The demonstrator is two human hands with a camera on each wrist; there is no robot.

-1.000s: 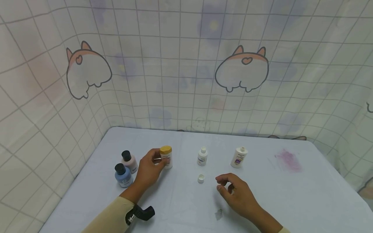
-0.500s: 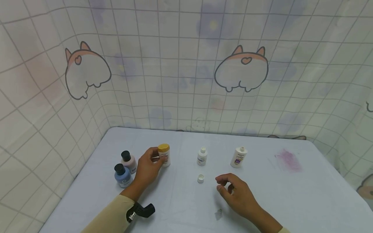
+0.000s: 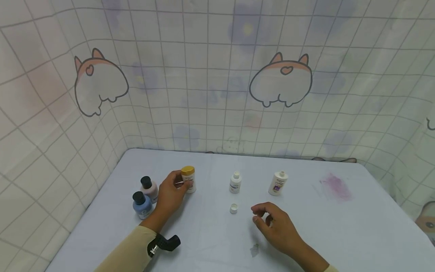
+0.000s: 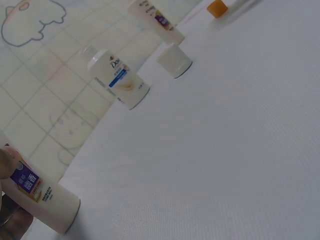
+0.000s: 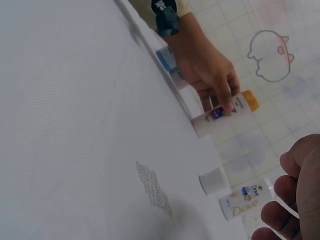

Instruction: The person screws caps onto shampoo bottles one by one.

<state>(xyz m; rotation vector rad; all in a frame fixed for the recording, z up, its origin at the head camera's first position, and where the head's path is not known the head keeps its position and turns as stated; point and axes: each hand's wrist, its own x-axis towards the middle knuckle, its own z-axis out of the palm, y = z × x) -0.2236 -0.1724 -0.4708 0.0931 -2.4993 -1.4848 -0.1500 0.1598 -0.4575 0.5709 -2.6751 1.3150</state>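
In the head view my left hand [image 3: 171, 192] grips a white bottle [image 3: 190, 184] with a yellow-orange cap, thumb in front and fingers around its side. The bottle is nearly upright, its base at or close to the table. My right hand [image 3: 276, 227] has loosely bent fingers and holds nothing that I can see. Ahead of it stand a small white Dove bottle [image 3: 235, 183] and a taller white bottle [image 3: 278, 184], both without their caps. A white cap [image 3: 233, 208] lies in front of the Dove bottle. The left wrist view also shows an orange cap [image 4: 217, 8].
Left of my left hand stand a blue bottle [image 3: 142, 206] and a pale pink bottle [image 3: 149, 189], both black-capped. A pink stain [image 3: 337, 187] marks the white table [image 3: 340, 234] at right. A patterned curtain [image 3: 210, 75] hangs behind and at the sides.
My left hand has moved the yellow-capped bottle slightly left and back. The right hand keeps its pose, and the other bottles and the white cap stay put.
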